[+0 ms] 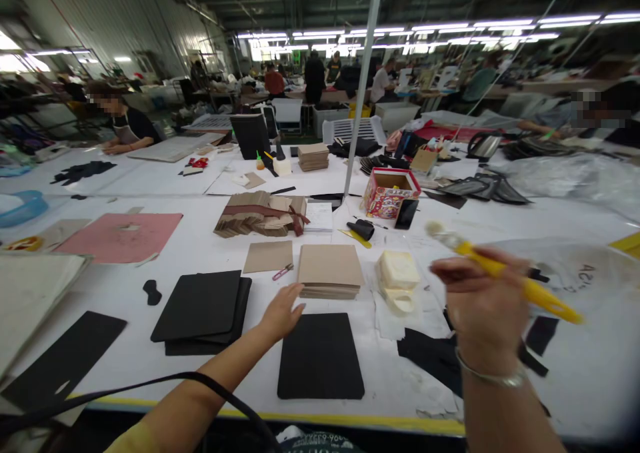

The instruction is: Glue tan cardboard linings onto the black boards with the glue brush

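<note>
My right hand (485, 300) is closed round a yellow-handled brush (500, 273), its pale bristles pointing up and left, right of a cream glue tub (400, 270). My left hand (281, 312) has its fingers apart and holds nothing; its fingertips are by the lower left corner of a stack of tan boards (330, 266). Below them a black rectangular panel (321, 356) lies flat on the white table (265, 373). Further left is a pile of black panels (200, 306). A single tan board (269, 256) and a small pink-handled tool (283, 272) lie behind my left hand.
Tied tan pieces (260, 214), a red patterned box (390, 190), a phone (406, 214) and a metal pole (361, 86) stand or lie beyond. Black scraps (433, 358) are near my right wrist. A pink sheet (125, 236) lies left. People work at other tables.
</note>
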The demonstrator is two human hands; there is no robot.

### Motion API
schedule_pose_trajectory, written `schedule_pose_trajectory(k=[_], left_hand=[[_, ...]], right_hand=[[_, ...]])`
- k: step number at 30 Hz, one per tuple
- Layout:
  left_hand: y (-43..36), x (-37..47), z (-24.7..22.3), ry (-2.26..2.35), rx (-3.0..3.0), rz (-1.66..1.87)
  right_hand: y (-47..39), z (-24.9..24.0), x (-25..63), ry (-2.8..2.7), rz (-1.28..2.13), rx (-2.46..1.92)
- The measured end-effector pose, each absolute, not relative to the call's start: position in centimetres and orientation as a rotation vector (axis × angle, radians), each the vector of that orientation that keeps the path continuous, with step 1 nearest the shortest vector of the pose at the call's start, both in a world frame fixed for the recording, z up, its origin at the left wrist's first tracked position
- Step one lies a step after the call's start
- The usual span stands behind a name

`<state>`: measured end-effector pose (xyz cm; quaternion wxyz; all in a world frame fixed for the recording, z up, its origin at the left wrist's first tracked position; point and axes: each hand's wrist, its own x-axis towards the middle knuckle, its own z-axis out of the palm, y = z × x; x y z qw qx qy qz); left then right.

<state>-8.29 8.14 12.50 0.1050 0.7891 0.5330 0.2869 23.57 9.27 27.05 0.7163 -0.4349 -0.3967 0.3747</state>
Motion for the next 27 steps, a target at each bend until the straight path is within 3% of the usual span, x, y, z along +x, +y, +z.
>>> schedule_pose_trajectory(k=[3, 8, 17, 23, 27], left_hand=[[9.4, -4.7, 8.1, 1.391, 2.567, 0.509], [12.8, -1.0, 5.9, 1.381, 2.679, 0.223], [13.6, -0.3, 4.3, 1.443, 2.654, 0.102], [13.7, -0.3, 4.0, 1.458, 2.595, 0.18], [13.9, -0.4, 4.3, 1.43, 2.578, 0.16]], right_hand=[[12.7, 21.7, 19.7, -0.977, 1.057, -1.104], [17.8, 14.7, 15.6, -1.274, 1.235, -1.325], [22.5, 12.8, 10.5, -1.919, 1.247, -1.271], [24.5, 10.7, 9.2, -2.066, 1.349, -1.175], [27.4, 9.6, 9.0, -2.04, 1.236, -1.229]])
